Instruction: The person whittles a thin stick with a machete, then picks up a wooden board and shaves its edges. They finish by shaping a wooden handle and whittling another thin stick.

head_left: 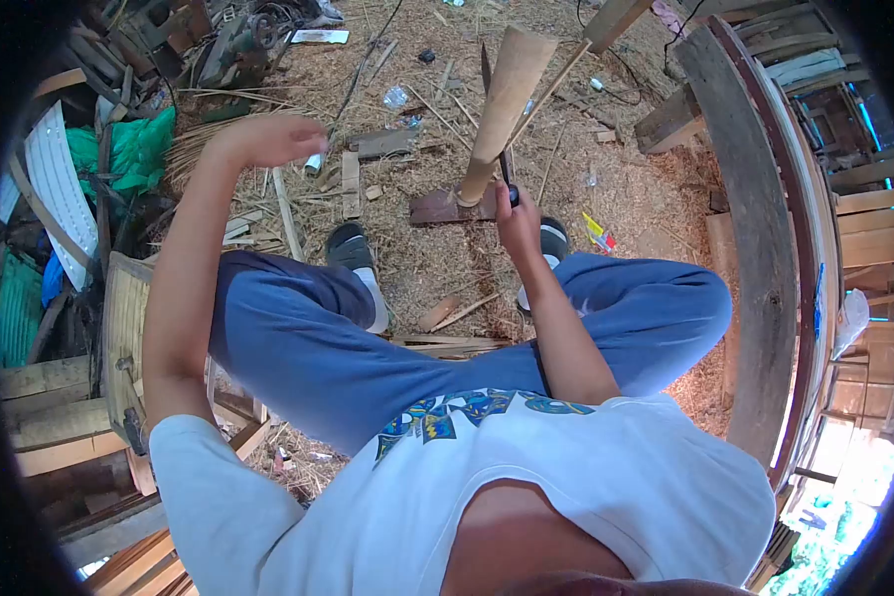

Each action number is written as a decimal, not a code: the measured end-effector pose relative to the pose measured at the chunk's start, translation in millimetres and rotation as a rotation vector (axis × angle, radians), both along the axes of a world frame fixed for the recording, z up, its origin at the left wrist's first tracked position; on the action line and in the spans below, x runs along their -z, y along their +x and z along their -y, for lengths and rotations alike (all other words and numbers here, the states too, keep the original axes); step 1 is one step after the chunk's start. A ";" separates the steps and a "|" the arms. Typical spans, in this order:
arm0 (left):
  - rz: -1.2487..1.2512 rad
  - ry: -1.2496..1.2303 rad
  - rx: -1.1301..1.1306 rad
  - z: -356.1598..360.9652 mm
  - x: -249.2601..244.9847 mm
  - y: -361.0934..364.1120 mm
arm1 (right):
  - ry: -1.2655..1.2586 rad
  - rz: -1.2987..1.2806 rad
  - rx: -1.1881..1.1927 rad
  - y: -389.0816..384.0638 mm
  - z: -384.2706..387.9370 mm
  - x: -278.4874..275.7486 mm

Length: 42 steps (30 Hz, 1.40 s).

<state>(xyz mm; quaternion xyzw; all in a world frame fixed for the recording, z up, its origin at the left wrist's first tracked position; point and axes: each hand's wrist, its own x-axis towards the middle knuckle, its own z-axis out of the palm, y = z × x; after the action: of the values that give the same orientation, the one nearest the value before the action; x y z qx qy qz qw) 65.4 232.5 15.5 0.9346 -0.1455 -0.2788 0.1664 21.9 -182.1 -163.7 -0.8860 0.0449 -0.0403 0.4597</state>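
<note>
My right hand (519, 221) is closed round the black handle (513, 195) of a long knife. Its dark blade (486, 70) runs up behind a thick bamboo piece (507, 104) and shows again beyond its far side. The bamboo's lower end rests on a reddish-brown wooden board (435, 208) on the ground; whether the blade is in the bamboo is hidden. Raised to the left, well apart from the bamboo, my left hand (276, 141) has its fingers stretched out, slightly blurred, with nothing in them.
Shavings and wood scraps (382, 144) cover the ground. A thin strip (558, 84) slants up beside the bamboo. To the right runs a long wooden plank (755, 248). A green sack (134, 154) and piled scrap lie at the left. My sandalled feet flank the work area.
</note>
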 end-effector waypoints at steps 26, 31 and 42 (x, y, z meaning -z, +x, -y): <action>0.585 -0.830 0.091 152.5 -29.4 31.8 | -0.120 0.074 -0.044 -7.2 -22.6 -28.3; 0.646 -0.716 0.195 145.9 -27.5 32.6 | -0.138 -0.025 -0.053 -3.5 -20.7 -28.2; 0.723 -0.732 0.263 119.7 -7.0 40.5 | 0.239 0.178 0.006 3.7 9.2 -73.8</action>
<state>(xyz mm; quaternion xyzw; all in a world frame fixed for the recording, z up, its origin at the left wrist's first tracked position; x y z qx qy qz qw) 106.0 112.9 22.5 0.8255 -0.3976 0.1115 0.3847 25.6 -191.3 -89.9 -0.8178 0.0111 -0.1147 0.5639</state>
